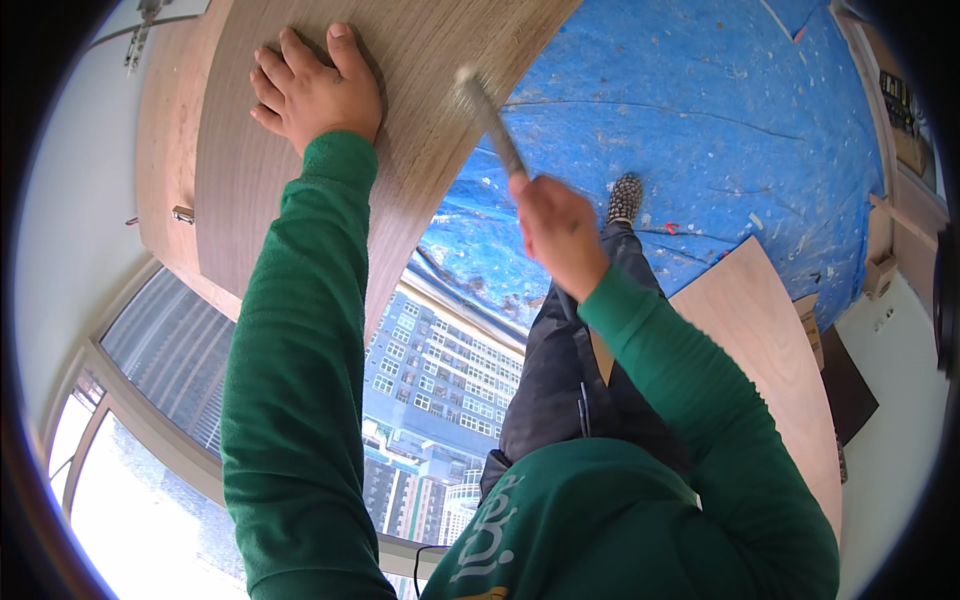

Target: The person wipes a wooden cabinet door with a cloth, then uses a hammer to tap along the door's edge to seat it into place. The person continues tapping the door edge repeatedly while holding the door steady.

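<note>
My left hand [325,97] lies flat with spread fingers on a brown wood-grain panel [425,65] at the upper left. To its right, my right hand [562,228] is closed around a long grey tool [500,138]. The tool slants up and left over the panel's right part, its pale tip blurred. Its exact kind cannot be made out, nor whether the tip touches the panel. A dark end of the tool shows below my right fist.
A paler wooden board [165,150] with a small metal fitting [184,215] lies under the panel. Blue sheeting [720,110] with scraps covers the floor. A light board [765,340] leans at the right, and a window [435,370] is at the lower left.
</note>
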The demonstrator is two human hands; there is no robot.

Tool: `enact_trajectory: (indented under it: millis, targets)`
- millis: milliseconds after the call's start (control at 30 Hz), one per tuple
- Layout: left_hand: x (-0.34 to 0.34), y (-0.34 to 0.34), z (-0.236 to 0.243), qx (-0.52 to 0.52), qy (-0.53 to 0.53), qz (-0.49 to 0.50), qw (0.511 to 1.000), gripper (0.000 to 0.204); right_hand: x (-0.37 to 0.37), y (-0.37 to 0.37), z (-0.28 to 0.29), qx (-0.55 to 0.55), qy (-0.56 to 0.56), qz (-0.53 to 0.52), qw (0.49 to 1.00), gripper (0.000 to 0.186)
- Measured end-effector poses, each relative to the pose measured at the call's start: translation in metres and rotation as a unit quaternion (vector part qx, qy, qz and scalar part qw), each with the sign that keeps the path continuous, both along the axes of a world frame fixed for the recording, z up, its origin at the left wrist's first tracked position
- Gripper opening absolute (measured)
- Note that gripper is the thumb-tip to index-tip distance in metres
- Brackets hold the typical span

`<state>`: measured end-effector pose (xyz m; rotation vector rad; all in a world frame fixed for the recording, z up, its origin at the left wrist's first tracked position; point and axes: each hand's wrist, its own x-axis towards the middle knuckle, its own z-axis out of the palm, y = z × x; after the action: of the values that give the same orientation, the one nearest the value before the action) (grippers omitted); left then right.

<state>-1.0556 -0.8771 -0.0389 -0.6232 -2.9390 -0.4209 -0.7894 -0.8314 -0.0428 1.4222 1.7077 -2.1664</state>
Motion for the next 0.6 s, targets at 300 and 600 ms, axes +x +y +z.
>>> enact_trajectory:
  millis: [300,600]
  targets:
    - [-0.001,0.000,-0.003,0.001,0.015,0.009,1.000,0.080,-0.038,0.080,0.027,-0.039,0.042,-0.115,0.992,0.048]
    - [-0.001,-0.001,-0.003,-0.011,0.012,0.006,1.000,0.078,-0.052,0.135,0.016,-0.020,0.089,-0.134,0.987,0.045]
